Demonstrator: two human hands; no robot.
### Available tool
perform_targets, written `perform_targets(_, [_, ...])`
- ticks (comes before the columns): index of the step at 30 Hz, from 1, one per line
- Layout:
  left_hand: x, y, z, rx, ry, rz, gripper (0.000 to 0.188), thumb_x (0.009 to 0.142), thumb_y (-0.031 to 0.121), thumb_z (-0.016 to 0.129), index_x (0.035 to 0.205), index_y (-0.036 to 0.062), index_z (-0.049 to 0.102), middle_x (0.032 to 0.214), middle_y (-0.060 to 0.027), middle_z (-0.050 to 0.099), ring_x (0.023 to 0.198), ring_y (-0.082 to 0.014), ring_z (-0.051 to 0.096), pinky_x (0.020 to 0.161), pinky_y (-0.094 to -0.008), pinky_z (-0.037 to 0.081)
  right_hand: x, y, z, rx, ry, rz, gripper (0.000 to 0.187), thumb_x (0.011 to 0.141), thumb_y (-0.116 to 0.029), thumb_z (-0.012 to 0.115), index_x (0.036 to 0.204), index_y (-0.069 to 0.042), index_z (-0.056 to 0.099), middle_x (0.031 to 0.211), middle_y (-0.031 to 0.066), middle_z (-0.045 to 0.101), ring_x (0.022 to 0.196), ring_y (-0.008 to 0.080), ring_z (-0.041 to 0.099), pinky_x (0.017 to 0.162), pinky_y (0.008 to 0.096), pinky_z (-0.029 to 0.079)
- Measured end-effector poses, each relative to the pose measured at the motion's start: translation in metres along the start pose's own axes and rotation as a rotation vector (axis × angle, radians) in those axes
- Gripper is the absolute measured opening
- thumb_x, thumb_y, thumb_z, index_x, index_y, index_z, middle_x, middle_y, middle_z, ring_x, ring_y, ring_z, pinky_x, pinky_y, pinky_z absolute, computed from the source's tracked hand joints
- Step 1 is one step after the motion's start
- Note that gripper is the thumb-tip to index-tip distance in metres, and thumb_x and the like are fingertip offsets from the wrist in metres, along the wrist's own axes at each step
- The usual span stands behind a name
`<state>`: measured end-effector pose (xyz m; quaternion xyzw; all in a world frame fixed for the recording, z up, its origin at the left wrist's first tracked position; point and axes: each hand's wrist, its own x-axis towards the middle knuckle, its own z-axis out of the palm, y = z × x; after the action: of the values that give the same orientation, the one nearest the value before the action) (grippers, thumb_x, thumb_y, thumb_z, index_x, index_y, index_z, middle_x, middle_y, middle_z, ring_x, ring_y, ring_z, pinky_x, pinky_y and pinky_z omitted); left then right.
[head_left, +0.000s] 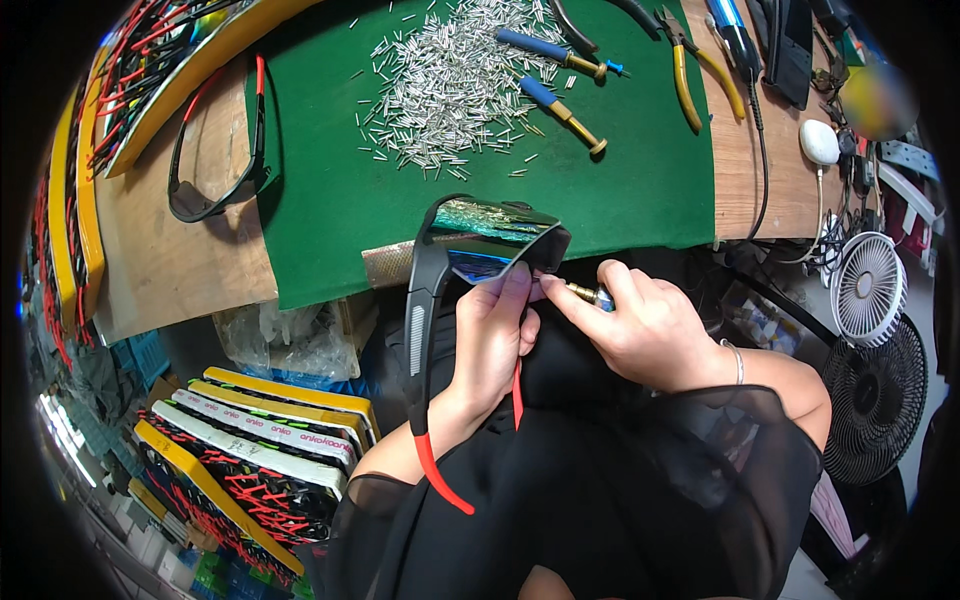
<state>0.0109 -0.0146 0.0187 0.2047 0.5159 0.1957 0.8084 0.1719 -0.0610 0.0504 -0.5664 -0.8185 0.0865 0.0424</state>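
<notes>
"What shows around the desk (pixel 165 275)?"

"From my remote feed I see bare wood either side of a flat green mat (pixel 640 180), a loose heap of slim silvery pieces (pixel 450 90) on it, and a round white fan (pixel 868 285) off to the right."

"And what's held?"

"By the near edge, my left hand (pixel 493 335) is clamped on sunglasses (pixel 495 228): mirrored lenses, curved dark frame, red tips. My right hand (pixel 640 328) grips a brass-coloured tool (pixel 583 291) just beside them."
</notes>
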Motion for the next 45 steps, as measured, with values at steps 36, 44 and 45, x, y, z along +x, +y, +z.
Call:
perform_targets(36, [0.006, 0.003, -0.003, 0.003, -0.009, 0.016, 0.028, 0.094, 0.021, 0.042, 0.087, -0.0015, 0.056, 0.073, -0.0065, 0.062, 0.041, -0.0030, 0.037, 0.035, -0.0175, 0.026, 0.015, 0.013, 0.004, 0.331, 0.048, 0.014, 0.011, 0.077, -0.008, 0.056, 0.082, -0.004, 0.047, 0.061, 0.0066, 0.049, 0.054, 0.0198, 0.055, 0.049, 0.0296, 0.045])
perform_targets(44, [0.008, -0.001, -0.005, 0.031, -0.020, 0.027, 0.026, 0.094, 0.022, 0.042, 0.087, 0.0009, 0.057, 0.074, -0.0054, 0.062, 0.041, -0.0027, 0.036, 0.036, -0.0176, 0.026, 0.015, 0.012, 0.005, 0.323, 0.033, 0.016, 0.016, 0.077, -0.010, 0.058, 0.088, -0.003, 0.049, 0.064, 0.0071, 0.050, 0.057, 0.0205, 0.056, 0.051, 0.0299, 0.046])
perform_targets(45, [0.007, 0.000, -0.005, 0.031, -0.030, 0.018, 0.026, 0.094, 0.021, 0.041, 0.088, 0.0011, 0.057, 0.075, -0.0050, 0.062, 0.043, -0.0024, 0.036, 0.037, -0.0174, 0.027, 0.015, 0.012, 0.004, 0.316, 0.032, 0.017, 0.017, 0.077, -0.010, 0.058, 0.089, -0.003, 0.049, 0.064, 0.0072, 0.051, 0.058, 0.0205, 0.056, 0.052, 0.0299, 0.046])
